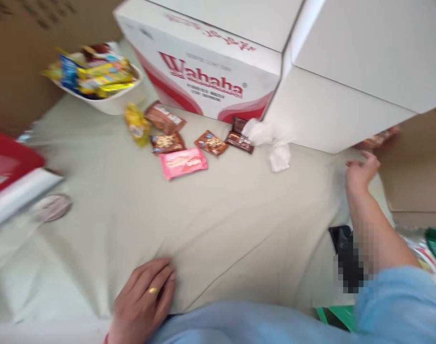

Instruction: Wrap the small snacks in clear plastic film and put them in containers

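Observation:
My left hand [142, 301], with a gold ring, rests on the cloth at the near edge, fingers loosely bent and nothing visible in it. At the far right my right hand [361, 173] reaches out, fingers apart, just short of a blurred red-brown packet [378, 138] beside a white box [303, 110]. Wrapped snacks lie on the cloth: a pink packet [184, 163], a yellow packet [136, 125], a brown packet [164, 117], two cookie packets [211, 143] and dark chocolate-coloured packets [239, 141]. Crumpled white tissue [279, 155] touches the dark ones.
A white bowl [113, 101] full of wrapped snacks stands at the back left. Behind the snacks is a Wahaha carton [203, 62]. A red object [10, 162] sits at left, a cardboard box [414, 177] at right. A dark object [341, 237] lies beneath my right forearm.

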The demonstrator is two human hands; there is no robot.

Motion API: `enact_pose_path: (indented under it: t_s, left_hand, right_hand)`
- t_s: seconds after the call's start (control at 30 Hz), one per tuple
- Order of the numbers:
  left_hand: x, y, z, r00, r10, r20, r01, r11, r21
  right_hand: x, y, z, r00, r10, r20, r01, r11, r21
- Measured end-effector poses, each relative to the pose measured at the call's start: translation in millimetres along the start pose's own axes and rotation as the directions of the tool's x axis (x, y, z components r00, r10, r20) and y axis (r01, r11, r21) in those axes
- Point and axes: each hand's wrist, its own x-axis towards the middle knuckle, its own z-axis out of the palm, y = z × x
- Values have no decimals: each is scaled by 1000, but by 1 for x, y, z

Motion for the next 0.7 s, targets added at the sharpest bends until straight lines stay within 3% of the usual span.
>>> enact_pose_path:
  t_s: [0.03,0.07,0.13,0.2,0.27,0.37,0.5,0.6,0.7]
  left_hand:
    - [7,1,-5,999,-23,36,25,998,-61]
    - [15,0,-11,996,-45,81,54,993,-109]
    - [33,-11,-21,994,-70,89,83,984,-155]
    - [58,-33,-29,998,-68,20,69,994,-88]
    - [96,-67,-31,994,-95,-52,96,995,18]
    - [171,-135,-29,958,-243,-153,262,957,125]
    - [265,-219,-26,864,-454,-216,493,851,180]
    - [293,-250,-24,782,-618,-81,619,754,219]
    - [282,-254,-16,829,-559,-27,551,805,221]
  right_hand:
    - [-21,-4,-7,996,83,-29,-82,996,39]
    - [-43,-10,-15,996,92,-10,-91,994,66]
    - [-92,-27,-35,983,-97,153,79,990,116]
    - [-141,-53,-55,883,-335,329,290,940,181]
    - [-183,-82,-72,801,-435,412,365,899,240]
    - [-224,-116,-83,834,-382,399,341,924,173]
    - [-241,-133,-84,898,-308,314,287,951,113]
    - [-239,-134,-84,917,-275,289,250,961,121]
    - [-237,-135,-84,927,-257,274,226,964,140]
